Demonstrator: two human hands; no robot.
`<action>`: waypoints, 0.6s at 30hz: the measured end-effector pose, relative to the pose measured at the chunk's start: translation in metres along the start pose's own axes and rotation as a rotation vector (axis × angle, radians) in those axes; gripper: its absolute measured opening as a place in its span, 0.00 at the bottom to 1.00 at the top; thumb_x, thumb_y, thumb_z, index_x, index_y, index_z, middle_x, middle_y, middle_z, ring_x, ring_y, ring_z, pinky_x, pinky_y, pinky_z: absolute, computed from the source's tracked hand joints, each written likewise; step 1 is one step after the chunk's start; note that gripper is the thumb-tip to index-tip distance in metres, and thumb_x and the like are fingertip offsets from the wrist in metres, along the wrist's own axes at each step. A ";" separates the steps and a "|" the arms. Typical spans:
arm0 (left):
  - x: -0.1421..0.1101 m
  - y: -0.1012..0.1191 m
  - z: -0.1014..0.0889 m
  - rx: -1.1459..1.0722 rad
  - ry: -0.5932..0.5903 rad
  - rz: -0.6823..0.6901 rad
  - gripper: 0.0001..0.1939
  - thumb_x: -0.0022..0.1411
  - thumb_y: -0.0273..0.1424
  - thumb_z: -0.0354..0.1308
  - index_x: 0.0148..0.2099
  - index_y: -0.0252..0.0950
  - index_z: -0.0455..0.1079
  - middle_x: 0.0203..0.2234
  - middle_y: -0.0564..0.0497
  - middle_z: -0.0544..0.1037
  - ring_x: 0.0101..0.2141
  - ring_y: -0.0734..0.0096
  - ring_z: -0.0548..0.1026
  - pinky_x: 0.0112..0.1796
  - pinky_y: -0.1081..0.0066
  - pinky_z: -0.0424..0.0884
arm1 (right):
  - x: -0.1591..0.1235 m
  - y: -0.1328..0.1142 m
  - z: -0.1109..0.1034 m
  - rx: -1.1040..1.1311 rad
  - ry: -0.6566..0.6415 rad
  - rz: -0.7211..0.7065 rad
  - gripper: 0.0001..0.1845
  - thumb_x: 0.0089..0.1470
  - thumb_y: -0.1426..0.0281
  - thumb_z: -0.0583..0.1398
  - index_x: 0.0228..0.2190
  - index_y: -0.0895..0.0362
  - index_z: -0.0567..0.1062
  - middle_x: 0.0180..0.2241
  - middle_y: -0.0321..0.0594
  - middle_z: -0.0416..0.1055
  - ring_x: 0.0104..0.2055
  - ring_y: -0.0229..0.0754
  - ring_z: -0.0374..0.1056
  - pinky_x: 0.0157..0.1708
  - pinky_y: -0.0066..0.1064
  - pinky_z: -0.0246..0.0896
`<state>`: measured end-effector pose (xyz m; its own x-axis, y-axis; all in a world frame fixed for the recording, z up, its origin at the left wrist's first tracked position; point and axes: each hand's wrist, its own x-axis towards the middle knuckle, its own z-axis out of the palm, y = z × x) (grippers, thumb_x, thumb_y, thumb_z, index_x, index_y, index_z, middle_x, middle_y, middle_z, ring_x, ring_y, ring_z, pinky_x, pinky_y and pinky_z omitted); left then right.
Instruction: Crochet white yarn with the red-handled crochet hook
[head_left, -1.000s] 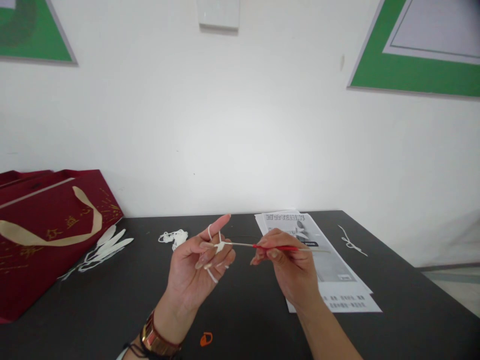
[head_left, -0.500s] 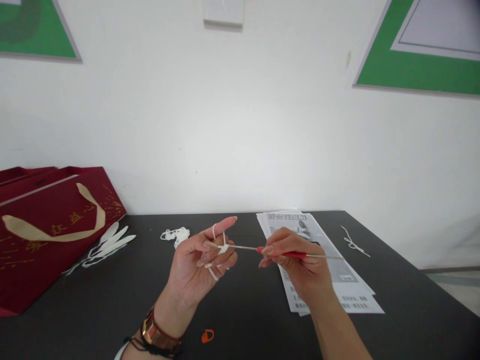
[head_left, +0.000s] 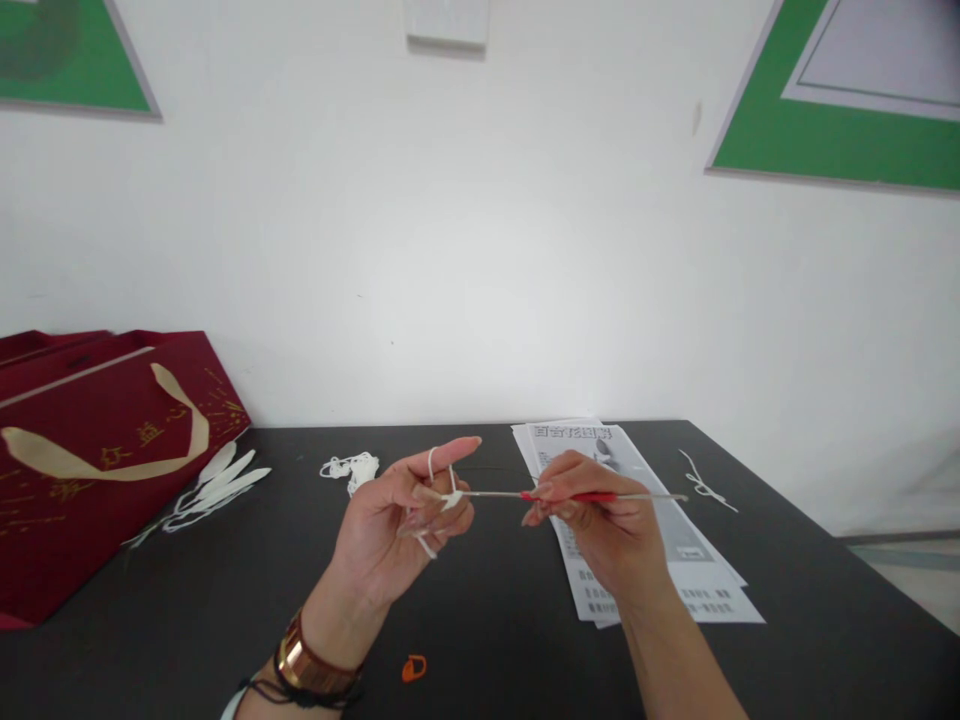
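My left hand (head_left: 412, 510) pinches a small piece of white crochet work (head_left: 451, 499) between thumb and fingers. White yarn (head_left: 430, 462) loops round its raised index finger and also passes by the lower fingers. In my right hand (head_left: 600, 515) is a crochet hook (head_left: 585, 497) with a red grip, held like a pencil and nearly level. The hook's thin metal tip reaches left to the crochet work; how it sits in the stitches is too small to tell. A heap of white yarn (head_left: 356, 468) lies on the table behind my left hand.
Printed sheets (head_left: 660, 540) lie under and behind my right hand. A short tied white cord (head_left: 705, 490) is at the right. White leaf-shaped crochet pieces (head_left: 221, 487) lie beside a dark red gift bag (head_left: 112, 460). An orange stitch marker (head_left: 413, 668) lies on the black table (head_left: 480, 600) near its front.
The hook has turned slightly, its right end now a little higher. My left index fingertip has shifted slightly right, and both hands keep their hold.
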<state>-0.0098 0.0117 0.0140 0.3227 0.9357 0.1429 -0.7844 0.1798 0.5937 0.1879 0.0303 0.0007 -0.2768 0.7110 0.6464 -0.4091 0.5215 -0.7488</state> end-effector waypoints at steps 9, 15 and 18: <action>0.000 -0.002 0.001 0.069 0.014 -0.004 0.23 0.44 0.19 0.52 0.42 0.26 0.78 0.10 0.59 0.51 0.17 0.78 0.47 0.23 0.73 0.52 | 0.003 -0.002 -0.003 0.081 0.049 0.040 0.03 0.52 0.72 0.65 0.31 0.56 0.81 0.29 0.38 0.74 0.27 0.37 0.72 0.26 0.28 0.74; 0.000 -0.008 0.002 0.185 0.009 0.098 0.20 0.44 0.21 0.55 0.40 0.31 0.80 0.09 0.58 0.53 0.19 0.77 0.51 0.26 0.71 0.53 | 0.005 0.005 0.009 0.406 0.243 0.324 0.06 0.50 0.69 0.66 0.28 0.60 0.80 0.19 0.34 0.73 0.18 0.31 0.68 0.21 0.23 0.74; 0.001 -0.014 0.003 0.188 0.029 0.142 0.17 0.43 0.22 0.57 0.37 0.35 0.81 0.10 0.58 0.55 0.18 0.77 0.52 0.26 0.70 0.54 | 0.006 0.010 0.015 0.549 0.317 0.445 0.07 0.47 0.69 0.67 0.27 0.61 0.79 0.16 0.32 0.71 0.15 0.30 0.65 0.17 0.20 0.71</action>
<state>0.0027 0.0097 0.0082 0.1985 0.9563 0.2147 -0.7078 -0.0117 0.7063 0.1691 0.0330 -0.0010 -0.2884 0.9429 0.1667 -0.7130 -0.0952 -0.6947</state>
